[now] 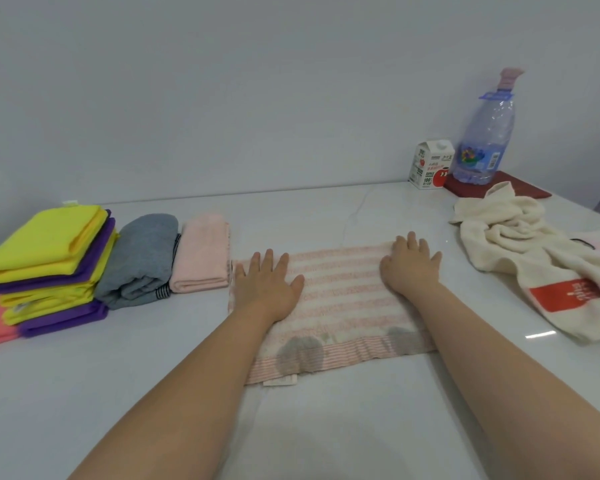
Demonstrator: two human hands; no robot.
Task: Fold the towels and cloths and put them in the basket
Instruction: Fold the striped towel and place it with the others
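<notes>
Left grip (269,282) and right grip (411,268) lay flat, fingers straight and apart, pressing the striped towel (340,306) onto the counter (326,427), probably smoothing it for folding, between folded cloths (49,265) and 1 crumpled cream towel (520,251).

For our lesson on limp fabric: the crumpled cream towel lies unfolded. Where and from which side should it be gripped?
Probably the far corner of the cream towel, which sticks up free of the heap; pinch it from above with the right hand, the nearer one.
</notes>
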